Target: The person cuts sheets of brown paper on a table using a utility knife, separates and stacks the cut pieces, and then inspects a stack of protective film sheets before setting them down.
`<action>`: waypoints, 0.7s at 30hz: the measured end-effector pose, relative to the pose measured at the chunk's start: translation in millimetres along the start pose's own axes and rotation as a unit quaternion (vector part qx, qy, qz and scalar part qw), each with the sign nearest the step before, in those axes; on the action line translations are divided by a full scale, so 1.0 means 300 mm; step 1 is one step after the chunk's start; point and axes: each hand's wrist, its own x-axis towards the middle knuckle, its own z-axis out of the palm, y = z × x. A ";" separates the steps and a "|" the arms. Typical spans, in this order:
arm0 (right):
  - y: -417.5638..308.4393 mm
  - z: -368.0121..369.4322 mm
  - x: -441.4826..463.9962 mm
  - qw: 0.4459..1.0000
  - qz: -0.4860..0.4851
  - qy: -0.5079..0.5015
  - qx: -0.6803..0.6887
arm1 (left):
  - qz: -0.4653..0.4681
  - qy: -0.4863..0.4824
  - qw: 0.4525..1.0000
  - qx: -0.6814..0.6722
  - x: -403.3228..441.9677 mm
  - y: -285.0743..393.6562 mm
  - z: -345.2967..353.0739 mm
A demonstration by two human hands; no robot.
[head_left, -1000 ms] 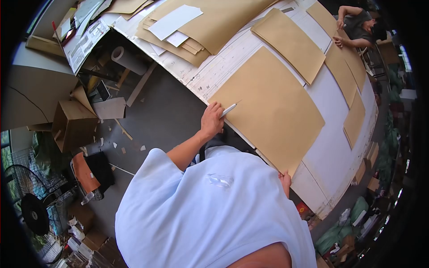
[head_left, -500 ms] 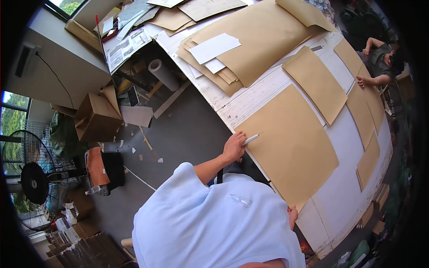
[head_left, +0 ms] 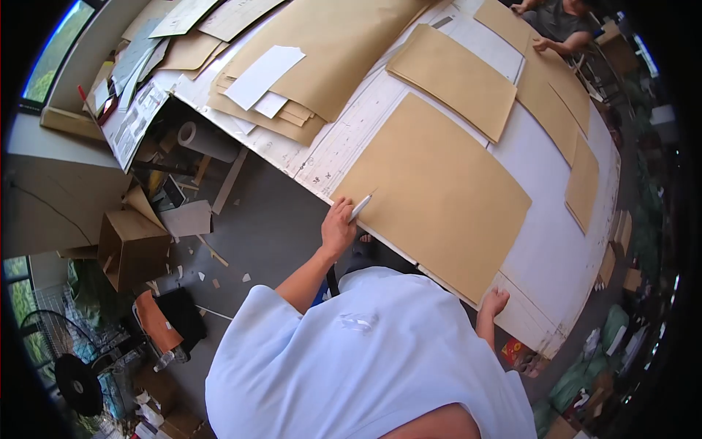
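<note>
Left hand (head_left: 338,227) gripping white tool (head_left: 360,208); right hand (head_left: 495,301) curled beside brown sheet (head_left: 439,197), grip unclear.

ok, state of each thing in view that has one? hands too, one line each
Brown sheet: lying flat on the table
White tool: held, tip over the brown sheet, contact unclear
Left hand: closed around the white tool
Right hand: fingers curled, by the sheet's near corner, grip unclear
Cardboard box: open
Paper roll: rolled up
Fan: can't tell if running
</note>
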 end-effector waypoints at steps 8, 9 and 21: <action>-0.601 0.171 0.118 0.928 -0.362 -0.077 -0.038 | -0.003 -0.052 0.998 0.024 0.014 0.005 -0.004; -0.658 0.203 0.148 0.912 -0.398 -0.095 -0.033 | -0.007 -0.055 0.998 0.030 0.015 0.008 -0.004; -0.927 0.300 0.271 0.814 -0.511 -0.254 -0.111 | -0.105 -0.066 0.985 0.124 0.084 0.214 0.038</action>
